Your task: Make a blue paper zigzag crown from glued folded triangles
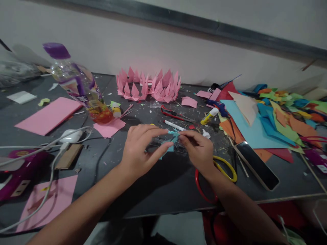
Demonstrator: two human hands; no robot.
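Both hands meet over the middle of the dark table (158, 183). My left hand (140, 148) and my right hand (198, 149) pinch a small folded piece of teal paper (171, 140) between their fingertips, just above the tabletop. Behind them stands a ring of folded pink paper points (148, 86) like a crown. Red-and-yellow scissors (224, 170) lie partly under my right wrist. A white pen (175, 126) lies just beyond the hands.
A tilted plastic bottle (79, 85) with a purple cap stands at left, among pink sheets (48, 115) and white cables (51, 143). A glue bottle (209, 116), a red cutter (173, 115), a phone (257, 165) and a heap of coloured paper (278, 119) lie at right.
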